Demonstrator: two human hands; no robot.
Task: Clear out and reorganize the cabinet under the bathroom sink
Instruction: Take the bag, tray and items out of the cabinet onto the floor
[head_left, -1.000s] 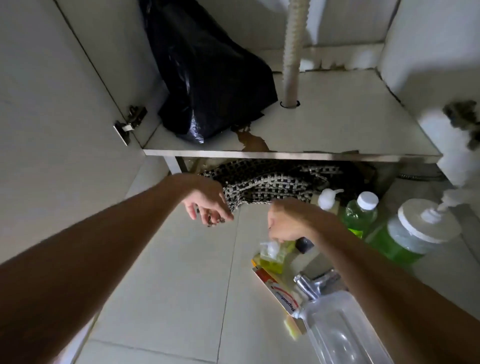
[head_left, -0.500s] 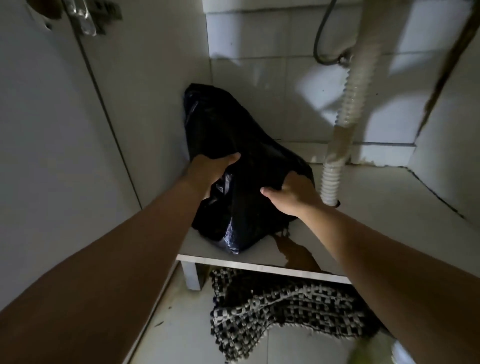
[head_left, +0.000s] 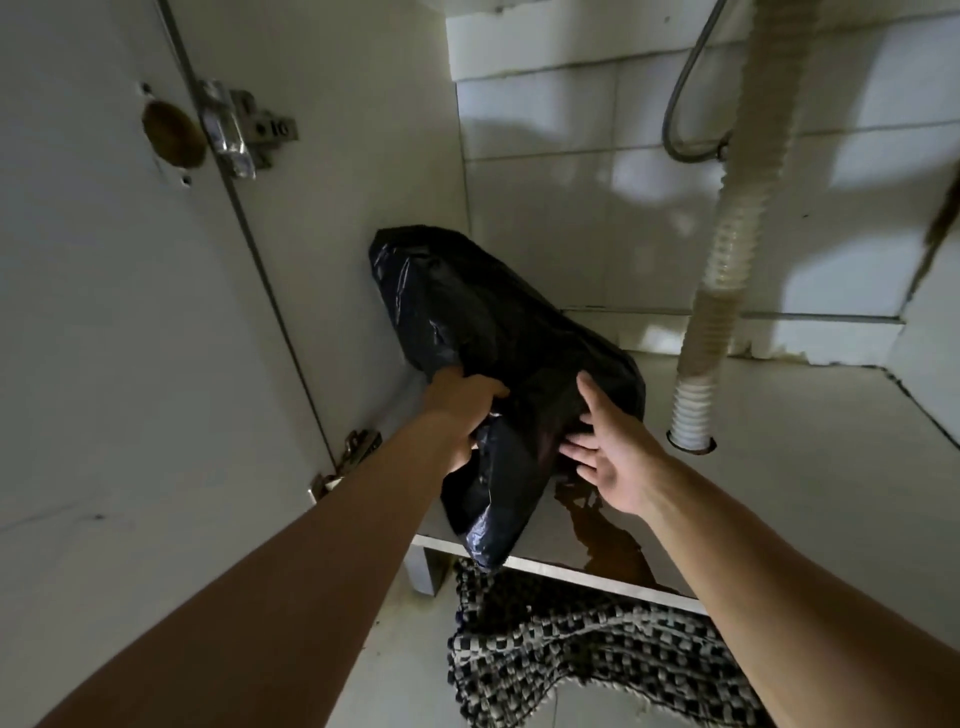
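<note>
Lowest in the frame, a checked mat lay crumpled on the floor under the cabinet shelf. Above it, both forearms reached up-frame toward the black plastic bag, which lay on the shelf's left end with its lower tip hanging over the front edge. The left hand gripped a fold of the bag's near left side; the right hand lay spread, fingers straight, against its right flank. The bag's long axis ran from lower centre up-left toward the cabinet wall, so a pull toward the viewer looked likely, the left hand leading. A brown stain marked the shelf just beside the bag. Farther back stood the drain hose.
</note>
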